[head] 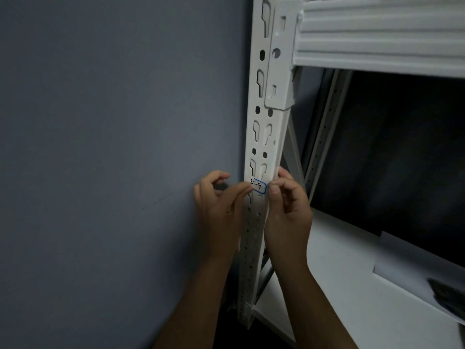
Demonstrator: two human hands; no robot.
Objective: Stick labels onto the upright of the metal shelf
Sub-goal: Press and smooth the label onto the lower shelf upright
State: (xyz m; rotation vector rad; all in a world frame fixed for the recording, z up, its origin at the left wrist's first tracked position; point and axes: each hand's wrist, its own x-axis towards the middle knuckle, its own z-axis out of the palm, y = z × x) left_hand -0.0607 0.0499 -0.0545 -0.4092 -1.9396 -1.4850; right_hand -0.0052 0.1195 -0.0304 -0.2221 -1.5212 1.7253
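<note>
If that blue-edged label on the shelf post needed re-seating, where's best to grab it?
Pinch the label at its short ends, one hand from each side, as the left hand and right hand do now: it lies flat across the upright, so only the ends offer edges.

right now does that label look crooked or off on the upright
Slightly. The blue-bordered label tilts down to the right across the white upright and covers part of a slot. Both hands pinch its ends.

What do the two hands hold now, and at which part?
The label, against the upright: left hand pinches its left end, right hand its right end.
</note>
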